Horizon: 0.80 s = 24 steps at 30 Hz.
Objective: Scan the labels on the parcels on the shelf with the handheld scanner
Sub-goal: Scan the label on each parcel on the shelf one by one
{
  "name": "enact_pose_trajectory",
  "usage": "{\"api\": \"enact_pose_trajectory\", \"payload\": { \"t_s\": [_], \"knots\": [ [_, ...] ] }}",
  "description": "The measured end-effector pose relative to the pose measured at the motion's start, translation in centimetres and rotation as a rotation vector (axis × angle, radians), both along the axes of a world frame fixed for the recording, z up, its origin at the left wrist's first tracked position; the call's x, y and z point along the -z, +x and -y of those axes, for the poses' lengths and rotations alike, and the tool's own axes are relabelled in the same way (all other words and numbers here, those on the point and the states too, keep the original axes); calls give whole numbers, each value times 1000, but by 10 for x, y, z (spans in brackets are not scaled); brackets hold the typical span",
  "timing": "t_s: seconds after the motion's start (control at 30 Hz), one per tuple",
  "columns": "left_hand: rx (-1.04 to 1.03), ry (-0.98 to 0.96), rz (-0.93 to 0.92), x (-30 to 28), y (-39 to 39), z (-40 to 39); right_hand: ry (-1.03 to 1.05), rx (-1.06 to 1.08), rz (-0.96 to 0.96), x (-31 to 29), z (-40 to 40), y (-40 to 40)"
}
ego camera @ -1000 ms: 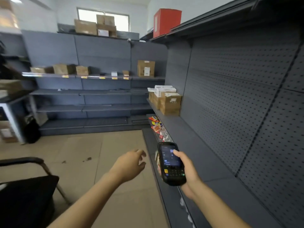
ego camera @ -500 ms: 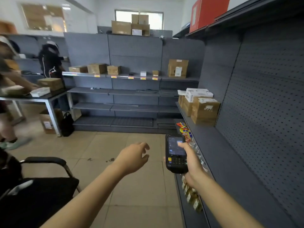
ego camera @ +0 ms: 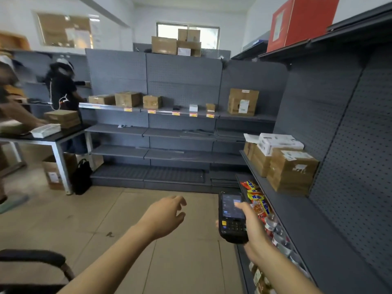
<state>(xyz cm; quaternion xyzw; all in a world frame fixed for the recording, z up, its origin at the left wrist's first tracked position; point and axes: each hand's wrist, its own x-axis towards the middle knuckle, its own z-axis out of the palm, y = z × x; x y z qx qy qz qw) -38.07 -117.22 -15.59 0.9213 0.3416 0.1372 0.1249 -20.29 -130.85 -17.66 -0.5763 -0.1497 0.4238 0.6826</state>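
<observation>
Beside shelf (ego camera: 297, 213): right hand (ego camera: 253, 230) grips scanner (ego camera: 232, 217).

Bright daylight from rear window (ego camera: 188, 31), slightly blown; left edge motion-blurred; wide-angle warp.

The scanner (ego camera: 233, 217) is black plastic with a glossy screen. The parcels (ego camera: 291, 170) beside it are matt brown cardboard with white paper labels, on a shelf (ego camera: 301, 217) of matt grey metal.
</observation>
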Motion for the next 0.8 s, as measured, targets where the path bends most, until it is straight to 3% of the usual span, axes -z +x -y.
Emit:
{"api": "enact_pose_trajectory", "payload": {
  "t_s": [0.8],
  "knots": [
    [113,17,-4,-1,246,-300,-3,118,92,10,-291,241]
  ]
}}
